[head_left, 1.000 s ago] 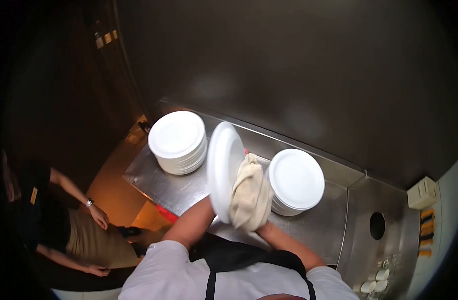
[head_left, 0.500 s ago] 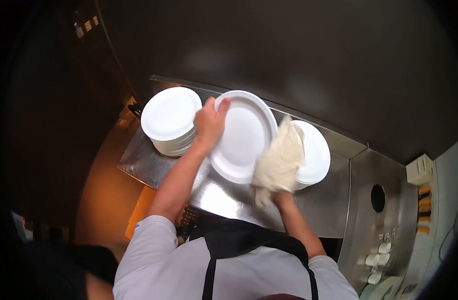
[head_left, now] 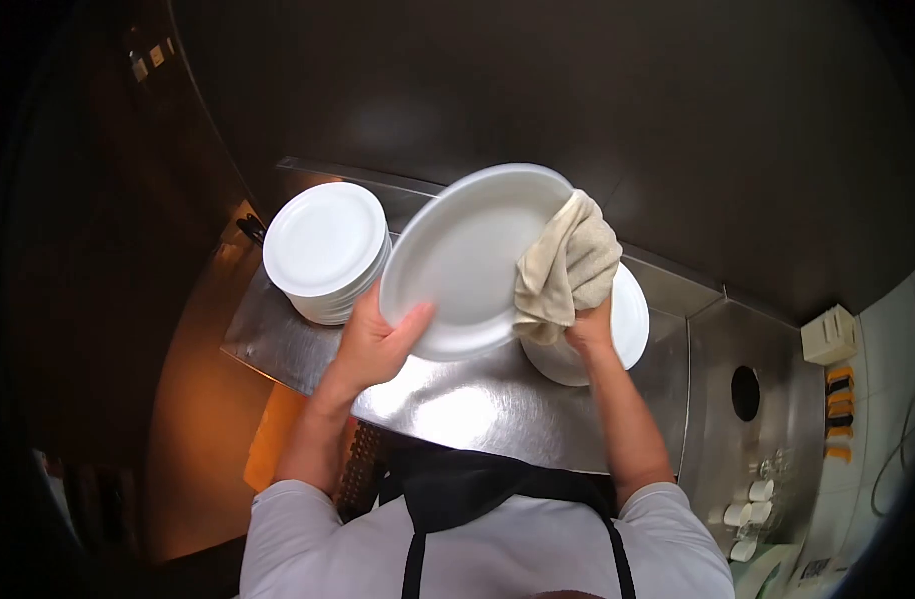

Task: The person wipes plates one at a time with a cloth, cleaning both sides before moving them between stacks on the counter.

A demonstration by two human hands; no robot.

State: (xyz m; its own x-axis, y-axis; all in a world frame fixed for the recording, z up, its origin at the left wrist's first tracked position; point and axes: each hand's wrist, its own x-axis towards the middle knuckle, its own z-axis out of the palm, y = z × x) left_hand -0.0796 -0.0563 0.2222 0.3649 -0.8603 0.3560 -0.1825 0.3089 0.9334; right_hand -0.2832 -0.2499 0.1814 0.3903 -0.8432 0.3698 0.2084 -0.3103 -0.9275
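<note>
A white oval plate (head_left: 467,265) is held tilted above the steel counter. My left hand (head_left: 377,344) grips its lower left rim, thumb on the inner face. Around the plate's right rim my right hand (head_left: 590,324) holds a beige cloth (head_left: 572,260), which covers most of the fingers. To the left, a stack of white plates (head_left: 327,245) stands on the counter. More white plates (head_left: 632,319) lie at the right, partly hidden behind the held plate, the cloth and my right hand.
The steel counter (head_left: 457,409) runs along a dark wall (head_left: 457,90). At the right, a steel surface has a round dark hole (head_left: 745,393). Several white cups (head_left: 762,490) stand lower right, below a cream box (head_left: 829,335). An orange panel (head_left: 275,434) is below the counter's left edge.
The oval plate has turned and tilted, with its lower end now left. My left hand has moved down along the rim. The cloth has moved up onto the plate's right edge.
</note>
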